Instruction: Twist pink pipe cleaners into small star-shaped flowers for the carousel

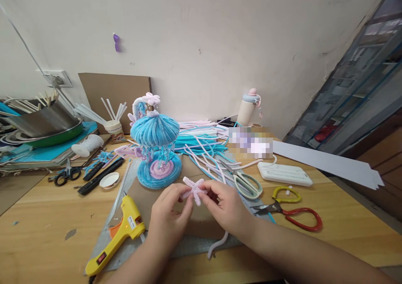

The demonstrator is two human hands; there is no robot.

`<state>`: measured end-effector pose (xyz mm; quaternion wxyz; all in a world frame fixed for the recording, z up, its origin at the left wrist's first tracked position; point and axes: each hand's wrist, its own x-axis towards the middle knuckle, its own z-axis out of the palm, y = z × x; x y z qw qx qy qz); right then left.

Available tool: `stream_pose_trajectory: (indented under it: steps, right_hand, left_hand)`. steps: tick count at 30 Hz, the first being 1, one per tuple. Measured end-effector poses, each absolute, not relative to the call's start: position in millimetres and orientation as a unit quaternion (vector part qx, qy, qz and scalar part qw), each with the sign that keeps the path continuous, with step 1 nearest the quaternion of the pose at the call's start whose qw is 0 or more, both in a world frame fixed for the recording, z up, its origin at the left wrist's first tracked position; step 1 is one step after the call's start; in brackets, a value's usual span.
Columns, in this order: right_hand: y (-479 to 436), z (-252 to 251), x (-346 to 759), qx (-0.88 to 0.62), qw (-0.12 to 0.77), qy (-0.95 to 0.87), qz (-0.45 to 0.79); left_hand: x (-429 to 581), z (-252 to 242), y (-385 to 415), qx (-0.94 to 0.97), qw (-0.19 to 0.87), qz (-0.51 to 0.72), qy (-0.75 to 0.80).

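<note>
Both my hands pinch a small pale pink pipe-cleaner flower (194, 189) between them, just above a brown cardboard sheet (201, 225). My left hand (169, 217) grips its left side with closed fingers. My right hand (224, 206) grips its right side the same way. Right behind the flower stands a blue and pink pipe-cleaner carousel model (156, 150) with a pink flower on top. A loose pale pipe-cleaner piece (217, 245) lies under my right wrist.
A yellow glue gun (121, 234) lies at front left. Green-handled scissors (246, 182) and red-and-yellow shears (287, 211) lie to the right, by a white power strip (284, 173). A heap of blue and pink pipe cleaners (201, 144) sits behind. Black scissors (67, 174), a pan (44, 123) are left.
</note>
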<state>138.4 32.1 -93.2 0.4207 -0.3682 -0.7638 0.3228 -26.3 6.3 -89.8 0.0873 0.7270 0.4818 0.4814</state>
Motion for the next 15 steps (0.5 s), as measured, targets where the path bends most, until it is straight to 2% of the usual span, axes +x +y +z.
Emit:
stream_pose_trajectory:
  steps: [15]
  right_hand:
    - [32.8, -90.5, 139.4, -0.348, 0.434, -0.782, 0.282]
  left_hand:
    - [-24.3, -87.3, 5.5, 0.713, 0.128, 0.49, 0.484]
